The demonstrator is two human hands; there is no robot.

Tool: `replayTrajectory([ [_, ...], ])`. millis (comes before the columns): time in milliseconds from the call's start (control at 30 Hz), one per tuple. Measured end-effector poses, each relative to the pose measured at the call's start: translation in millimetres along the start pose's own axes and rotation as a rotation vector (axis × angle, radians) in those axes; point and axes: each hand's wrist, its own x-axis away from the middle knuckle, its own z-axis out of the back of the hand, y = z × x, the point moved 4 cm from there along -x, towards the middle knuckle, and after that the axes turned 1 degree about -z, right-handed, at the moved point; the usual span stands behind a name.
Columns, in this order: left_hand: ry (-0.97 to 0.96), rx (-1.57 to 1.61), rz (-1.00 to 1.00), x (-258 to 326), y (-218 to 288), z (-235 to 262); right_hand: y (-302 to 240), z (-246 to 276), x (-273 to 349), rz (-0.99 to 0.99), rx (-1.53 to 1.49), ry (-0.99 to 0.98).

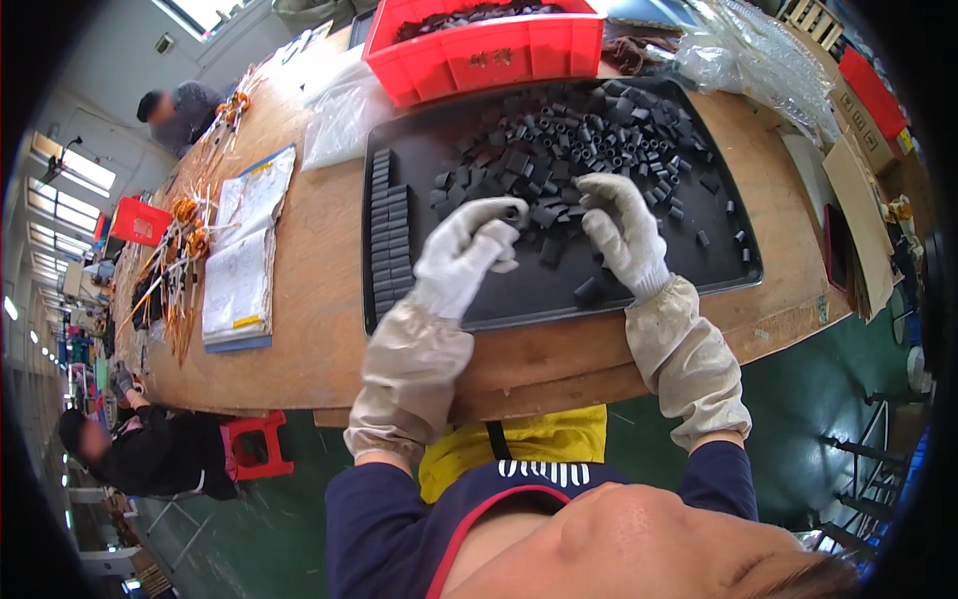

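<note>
In a white glove, my left hand [464, 250] pinches a short black tube [513, 214] between thumb and fingers, its round end showing. My right hand [627, 238], gloved too, hovers over the near side of the loose black tubes [609, 145], fingers curved and thumb apart, with nothing visible between them. A wide black tray [529, 309] lies under both hands. Along the tray's left side, black tubes [391, 240] lie stacked in neat columns, left of my left hand. A few single tubes are scattered toward the tray's right side.
A red bin [479, 62] with dark pieces stands behind the tray. Left on the wooden table [319, 260] are papers [239, 255], a plastic bag [344, 115] and bundled wires [185, 250]. Clear plastic wrap [738, 65] and cardboard [858, 215] lie right. Two people sit at the left.
</note>
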Motion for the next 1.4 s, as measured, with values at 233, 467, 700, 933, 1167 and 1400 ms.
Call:
replayTrajectory([
  [233, 0.12, -1.229, -0.4, 49, 16, 77, -5, -9, 3, -0.002, 0.119, -0.06],
  [467, 0.196, -1.564, -0.379, 64, 8, 78, 1, -7, 2, -0.03, 0.164, -0.077],
  [700, 0.193, -1.588, -0.345, 65, -1, 86, 0, -4, 2, -0.033, 0.158, -0.044],
  [933, 0.218, -1.482, -0.498, 62, 20, 65, 2, 21, -6, -0.046, 0.207, 0.197],
  [1167, 0.123, 0.093, -0.095, 43, -19, 16, -6, 39, -15, 0.015, 0.416, 0.333],
  [1400, 0.132, 0.288, 0.185, 36, -46, -19, 3, 86, -20, 0.061, 0.863, 0.431],
])
